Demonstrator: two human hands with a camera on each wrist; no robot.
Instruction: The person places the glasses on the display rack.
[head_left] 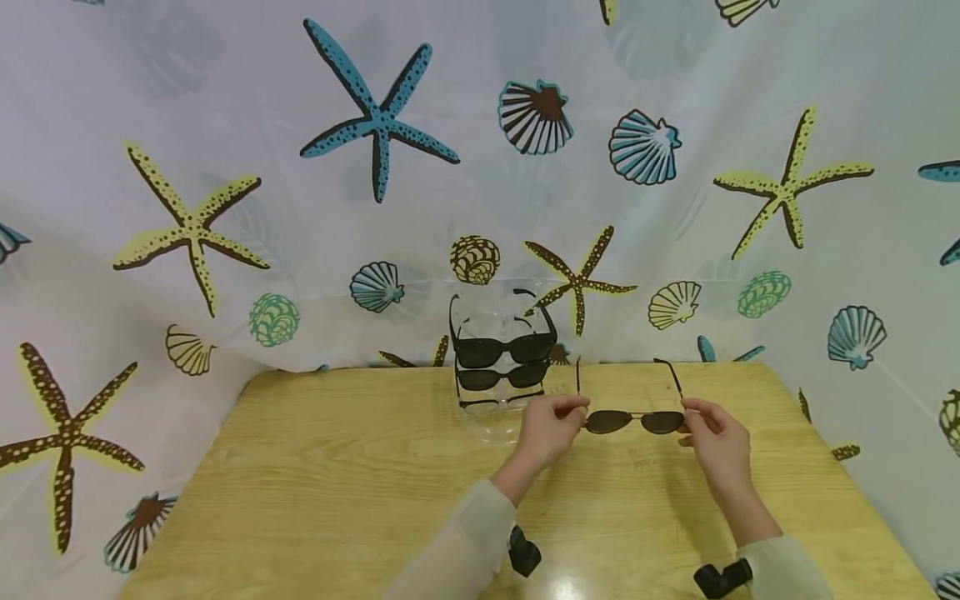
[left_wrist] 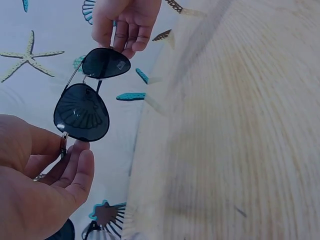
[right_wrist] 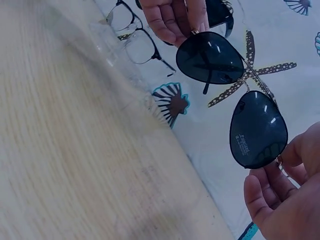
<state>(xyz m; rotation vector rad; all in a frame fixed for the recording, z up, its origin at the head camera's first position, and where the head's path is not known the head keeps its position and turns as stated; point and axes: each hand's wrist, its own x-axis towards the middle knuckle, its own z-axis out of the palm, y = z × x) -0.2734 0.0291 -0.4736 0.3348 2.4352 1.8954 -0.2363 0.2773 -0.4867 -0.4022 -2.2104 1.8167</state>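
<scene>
A pair of aviator sunglasses (head_left: pixel 662 422) with dark lenses and a thin metal frame is held between both hands above the wooden table. My left hand (head_left: pixel 551 431) pinches it at the left hinge, and my right hand (head_left: pixel 717 446) pinches the right hinge. Both temples are unfolded and point away toward the curtain. In the right wrist view, small pale lettering shows on the lens (right_wrist: pixel 257 130) nearest the right hand. Just left of the left hand stands a clear display stand (head_left: pixel 495 434) carrying black sunglasses (head_left: pixel 482 352), a second dark pair (head_left: pixel 480 380) and clear-lensed eyeglasses (head_left: pixel 480 405).
The light wooden table (head_left: pixel 337 475) reaches back to a white curtain (head_left: pixel 247 100) printed with starfish and shells, which also hangs along both sides. Black wrist devices (head_left: pixel 523 552) sit at the cuffs of the pale sleeves (head_left: pixel 457 546).
</scene>
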